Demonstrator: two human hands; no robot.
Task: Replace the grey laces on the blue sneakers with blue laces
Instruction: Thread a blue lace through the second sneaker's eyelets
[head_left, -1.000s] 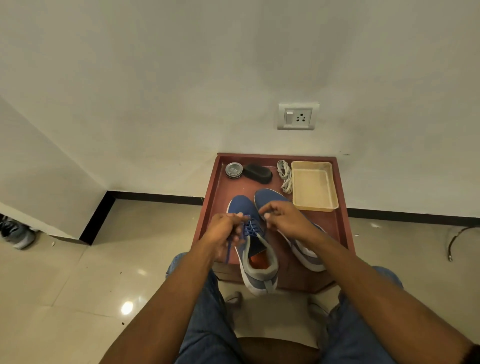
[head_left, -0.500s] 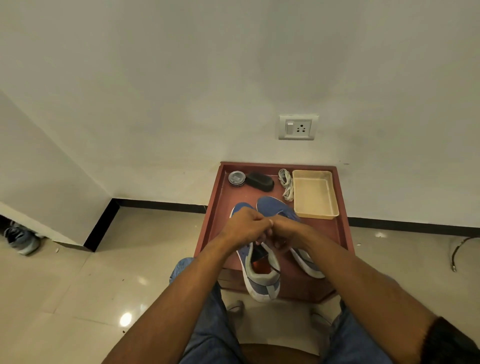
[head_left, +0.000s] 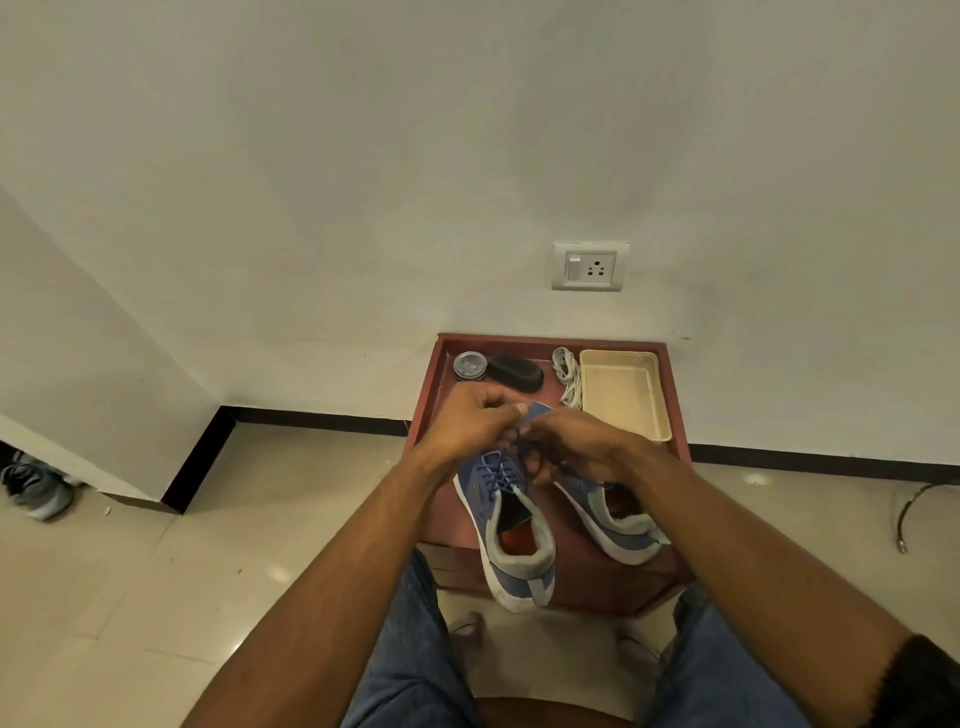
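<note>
The left hand (head_left: 475, 418) and right hand (head_left: 574, 441) cover the toes of both blue sneakers (head_left: 511, 525) and the upper run of the blue lace (head_left: 496, 470), so which fingers pinch the lace cannot be told. The label on the round tin (head_left: 469, 365) is too small to read. At the left edge, a grey shoe (head_left: 34, 491) is partly hidden behind the wall corner.

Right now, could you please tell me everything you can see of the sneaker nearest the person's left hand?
The left sneaker is blue knit-looking fabric with a grey padded collar, white sole and orange insole. It stands upright on the red-brown table, its heel overhanging the near edge. Blue lace crosses its eyelets; both hands pinch lace ends above it.
</note>
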